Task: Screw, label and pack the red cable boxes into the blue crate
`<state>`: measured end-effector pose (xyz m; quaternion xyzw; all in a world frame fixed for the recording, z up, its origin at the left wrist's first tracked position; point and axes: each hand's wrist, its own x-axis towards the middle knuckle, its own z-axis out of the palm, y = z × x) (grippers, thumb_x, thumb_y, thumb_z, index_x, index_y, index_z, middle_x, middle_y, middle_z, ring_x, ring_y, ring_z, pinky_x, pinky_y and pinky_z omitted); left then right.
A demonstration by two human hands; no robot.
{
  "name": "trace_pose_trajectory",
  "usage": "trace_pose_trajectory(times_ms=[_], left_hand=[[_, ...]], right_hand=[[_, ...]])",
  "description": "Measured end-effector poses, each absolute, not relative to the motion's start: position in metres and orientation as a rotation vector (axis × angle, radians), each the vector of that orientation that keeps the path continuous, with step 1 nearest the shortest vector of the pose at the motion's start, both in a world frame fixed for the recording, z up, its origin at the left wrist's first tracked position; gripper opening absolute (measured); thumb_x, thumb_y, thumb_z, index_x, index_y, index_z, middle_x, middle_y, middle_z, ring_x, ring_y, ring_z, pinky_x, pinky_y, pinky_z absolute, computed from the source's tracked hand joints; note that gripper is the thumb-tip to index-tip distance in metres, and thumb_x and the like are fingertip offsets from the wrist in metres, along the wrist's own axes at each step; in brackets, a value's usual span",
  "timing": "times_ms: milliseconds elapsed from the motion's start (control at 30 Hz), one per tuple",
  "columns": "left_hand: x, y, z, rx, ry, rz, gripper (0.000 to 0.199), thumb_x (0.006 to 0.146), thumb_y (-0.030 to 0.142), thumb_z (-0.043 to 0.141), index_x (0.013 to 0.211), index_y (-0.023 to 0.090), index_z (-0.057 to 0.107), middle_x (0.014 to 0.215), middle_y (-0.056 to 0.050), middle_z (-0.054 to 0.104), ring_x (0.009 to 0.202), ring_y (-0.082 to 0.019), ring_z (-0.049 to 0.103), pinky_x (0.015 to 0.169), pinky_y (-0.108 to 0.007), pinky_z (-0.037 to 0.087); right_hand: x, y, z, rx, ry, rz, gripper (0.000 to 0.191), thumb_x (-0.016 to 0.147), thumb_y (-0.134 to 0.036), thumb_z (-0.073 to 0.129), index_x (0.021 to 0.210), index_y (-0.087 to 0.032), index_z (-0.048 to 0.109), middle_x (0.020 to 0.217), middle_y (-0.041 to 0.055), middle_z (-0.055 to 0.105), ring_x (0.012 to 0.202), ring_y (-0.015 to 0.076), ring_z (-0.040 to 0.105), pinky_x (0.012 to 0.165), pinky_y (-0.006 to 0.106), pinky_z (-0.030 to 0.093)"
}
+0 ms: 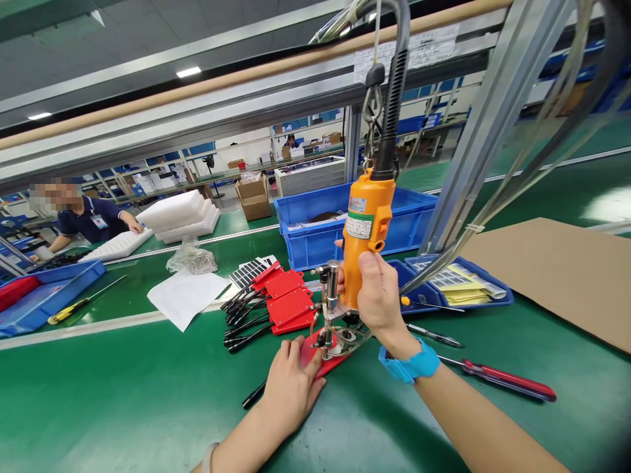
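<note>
My right hand point(378, 289) is wrapped around an orange electric screwdriver point(359, 243), held upright and hung from above by a hook and hose. Its metal lower end point(333, 289) meets a red flat panel point(338, 360) on the green bench. On that panel's left side lies my left hand point(290, 381), gripping and pressing it down, its fingertips close to the driver's tip. A black cable end point(254, 395) sticks out beneath my left hand. Just behind, several similar red panels point(290, 309) with black cables lie stacked. The exact contact point at the tip is partly hidden.
A blue crate point(308, 253) stands behind the driver; a blue tray point(500, 292) holds yellow labels. Right of my hand lie a red-handled screwdriver point(513, 380) and a pen point(436, 335). Paper point(185, 295) and a yellow-handled screwdriver point(71, 311) lie left. A co-worker point(93, 220) sits beyond.
</note>
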<state>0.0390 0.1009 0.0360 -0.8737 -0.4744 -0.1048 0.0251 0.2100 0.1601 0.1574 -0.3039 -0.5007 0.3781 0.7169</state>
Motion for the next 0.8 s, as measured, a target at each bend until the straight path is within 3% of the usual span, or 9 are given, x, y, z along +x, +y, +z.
trace_pose_trajectory(times_ms=[367, 733, 800], left_hand=[[0.041, 0.100, 0.027, -2.654, -1.512, -0.354, 0.053, 0.087, 0.045, 0.056, 0.137, 0.031, 0.043, 0.132, -0.014, 0.042, 0.106, -0.030, 0.047, 0.088, -0.045, 0.051], [0.044, 0.099, 0.034, -2.635, -1.508, -0.311, 0.046, 0.085, 0.046, 0.059, 0.127, 0.028, 0.054, 0.129, -0.012, 0.046, 0.104, -0.029, 0.048, 0.086, -0.044, 0.052], [0.043, 0.099, 0.032, -2.628, -1.488, -0.317, 0.044, 0.086, 0.044, 0.059, 0.127, 0.027, 0.054, 0.130, -0.013, 0.046, 0.103, -0.029, 0.049, 0.087, -0.044, 0.052]], right_hand=[[0.214, 0.168, 0.152, -0.699, -1.091, 0.793, 0.048, 0.088, -0.061, 0.050, 0.104, -0.017, 0.059, 0.057, -0.0015, 0.054, 0.044, 0.0150, 0.053, 0.037, 0.024, 0.043], [0.201, 0.155, 0.134, -0.703, -1.206, 0.709, 0.039, 0.090, -0.056, 0.048, 0.086, -0.019, 0.058, 0.062, 0.0002, 0.056, 0.047, 0.0135, 0.051, 0.040, 0.024, 0.041], [0.202, 0.153, 0.136, -0.686, -1.198, 0.717, 0.040, 0.090, -0.056, 0.048, 0.090, -0.018, 0.059, 0.061, -0.0002, 0.055, 0.047, 0.0139, 0.051, 0.040, 0.024, 0.042]])
